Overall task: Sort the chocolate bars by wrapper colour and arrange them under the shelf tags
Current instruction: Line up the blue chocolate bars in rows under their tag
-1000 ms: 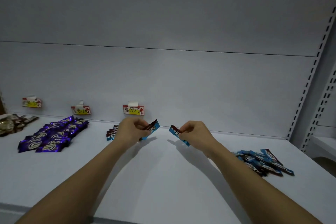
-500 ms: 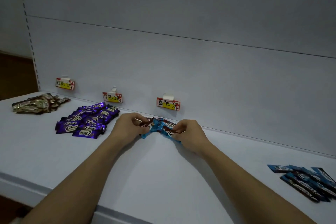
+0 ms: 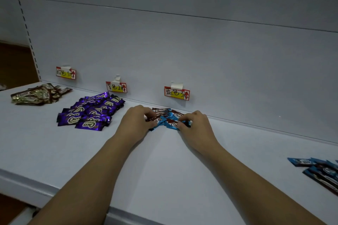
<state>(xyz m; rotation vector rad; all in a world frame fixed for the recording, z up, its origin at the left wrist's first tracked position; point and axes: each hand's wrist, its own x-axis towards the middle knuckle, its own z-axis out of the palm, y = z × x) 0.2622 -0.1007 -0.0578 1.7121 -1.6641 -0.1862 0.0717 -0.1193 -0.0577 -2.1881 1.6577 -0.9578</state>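
Several blue-wrapped chocolate bars (image 3: 169, 116) lie in a small group on the white shelf, right below the third tag (image 3: 176, 93). My left hand (image 3: 136, 121) grips one blue bar at the group's left side. My right hand (image 3: 194, 124) pinches another blue bar (image 3: 172, 124) at the right side. Both bars are low on the shelf surface among the others. A purple pile (image 3: 89, 113) lies under the middle tag (image 3: 116, 87) and a gold-brown pile (image 3: 37, 94) under the left tag (image 3: 65, 72).
A loose heap of blue bars (image 3: 320, 171) sits at the far right of the shelf (image 3: 164, 160). The back panel rises directly behind the tags. A perforated upright (image 3: 27, 29) stands at the left, and the shelf's front edge runs near my forearms.
Both hands carried their blue bars from mid-air down to the group under the third tag. The view turned left, so the loose blue heap slid to the right edge.
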